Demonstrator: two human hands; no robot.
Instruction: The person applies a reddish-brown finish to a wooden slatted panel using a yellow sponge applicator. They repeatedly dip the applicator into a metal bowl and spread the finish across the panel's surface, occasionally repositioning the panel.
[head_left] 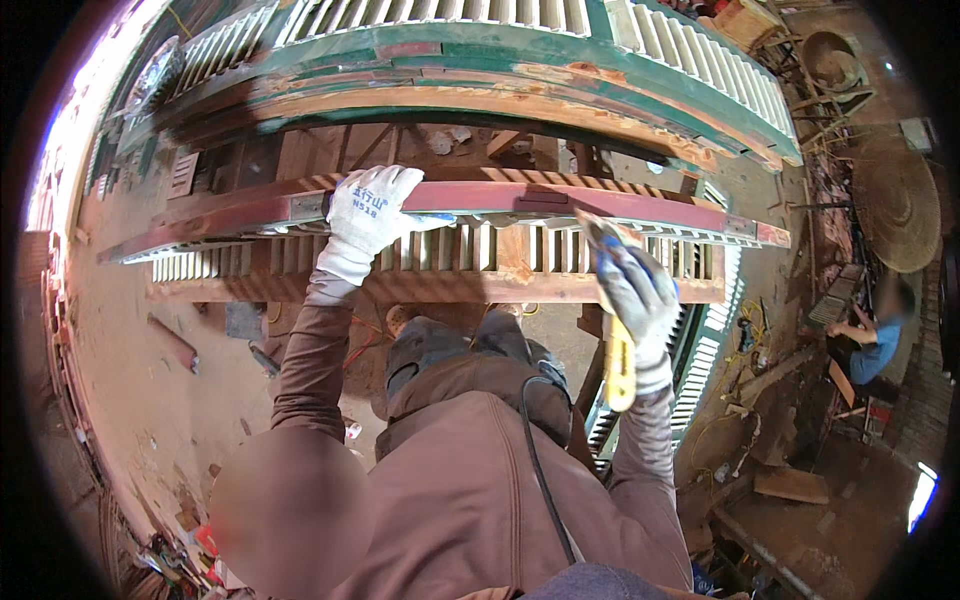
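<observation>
A louvered shutter panel stands on edge in front of me, its long dark-red frame edge (480,197) facing up. My left hand (368,215), in a white glove with blue fingertips, is closed over that edge left of the middle, fingers on the far side. My right hand (640,295), in a soiled white and blue-grey glove, is closed around a hand tool with a yellow handle (620,365). The handle points back toward me. The tool's brownish head lies close to the near side of the red edge; blur hides its kind and whether it touches.
A wooden louvered panel (430,288) lies just below the red edge. Beyond are stacked green-framed shutters (560,60). Another green shutter (700,360) lies at right. Scraps and cords litter the floor. A person in blue (875,345) sits at far right near a round woven tray (893,200).
</observation>
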